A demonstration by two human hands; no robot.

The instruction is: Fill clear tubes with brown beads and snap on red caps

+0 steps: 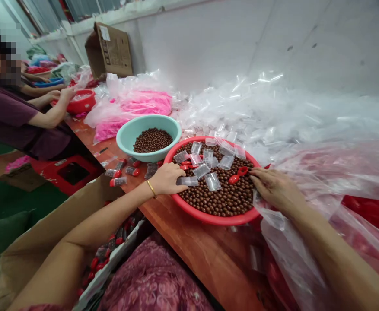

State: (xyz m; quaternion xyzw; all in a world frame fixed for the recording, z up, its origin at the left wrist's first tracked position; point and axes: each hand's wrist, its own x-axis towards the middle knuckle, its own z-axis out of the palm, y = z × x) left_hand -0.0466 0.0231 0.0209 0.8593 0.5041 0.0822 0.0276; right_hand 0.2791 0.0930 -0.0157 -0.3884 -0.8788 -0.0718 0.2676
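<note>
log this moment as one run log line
left hand: holds clear plastic tube | right hand: at red round plastic basin's rim, near red spoon-shaped plastic piece | basin: small round brown balls, more clear tubes

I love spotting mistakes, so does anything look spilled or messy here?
Nothing looks clearly spilled or damaged. The clear tubes lie every which way on the brown balls in the red basin, which looks a bit untidy, though it may be on purpose.

From afar I see my bare left hand (167, 178) stretched forward in a pinch and my bare right hand (280, 189) angled inward, fingers (261, 173) bent.
</note>
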